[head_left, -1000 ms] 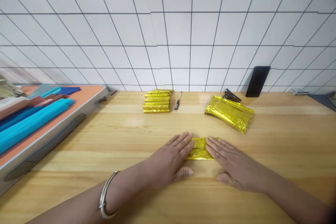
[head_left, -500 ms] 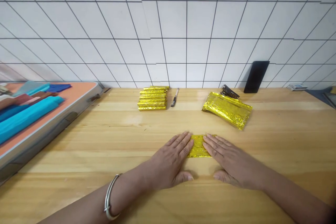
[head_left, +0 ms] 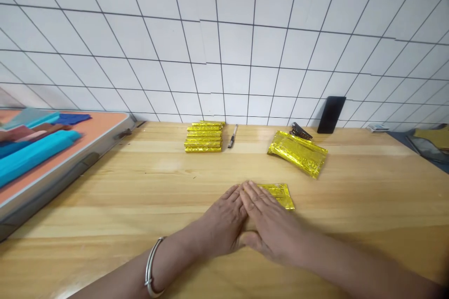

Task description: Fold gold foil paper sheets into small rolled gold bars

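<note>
A small flat sheet of gold foil paper (head_left: 283,192) lies on the wooden table in front of me, its left part covered by my hands. My left hand (head_left: 224,222) rests flat, fingers stretched out, over the foil's left end. Beside it, my right hand (head_left: 268,224) presses flat with straight fingers on the foil, its fingertips against those of the left. The two thumbs meet below. Farther back sit a stack of rolled gold foil pieces (head_left: 203,138) and, to the right, a pile of flat gold foil sheets (head_left: 298,152).
A black pen (head_left: 232,137) lies beside the rolls. A black clip (head_left: 300,131) sits behind the foil pile. A black phone (head_left: 331,115) leans on the tiled wall. At left, an orange-topped case (head_left: 105,124) carries folded blue and pink sheets (head_left: 38,156).
My right hand has slid left along the foil until it meets the left hand, uncovering the foil's right end. The camera view has tilted slightly.
</note>
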A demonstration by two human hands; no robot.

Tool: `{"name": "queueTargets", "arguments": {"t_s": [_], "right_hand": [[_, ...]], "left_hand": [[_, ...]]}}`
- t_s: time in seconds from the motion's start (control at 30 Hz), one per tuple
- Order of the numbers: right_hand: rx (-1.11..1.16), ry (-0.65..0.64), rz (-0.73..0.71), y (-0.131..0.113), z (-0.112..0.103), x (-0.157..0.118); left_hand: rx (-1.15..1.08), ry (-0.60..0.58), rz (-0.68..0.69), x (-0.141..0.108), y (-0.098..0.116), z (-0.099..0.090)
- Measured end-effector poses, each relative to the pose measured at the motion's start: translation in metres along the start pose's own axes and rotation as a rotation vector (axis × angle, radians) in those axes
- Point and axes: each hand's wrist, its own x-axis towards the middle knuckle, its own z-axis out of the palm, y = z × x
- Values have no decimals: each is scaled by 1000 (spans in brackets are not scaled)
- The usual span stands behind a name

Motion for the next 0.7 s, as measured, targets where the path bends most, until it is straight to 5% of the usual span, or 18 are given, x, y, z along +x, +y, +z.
{"name": "queueTargets", "arguments": {"t_s": [0.17,0.7], "right_hand": [[16,13,18,0,18,9],[-167,96,8,63,22,-44]], "left_hand": [[-5,-15,-12,-1,0,2],[-10,-15,-55,-10,-4,-12]]}}
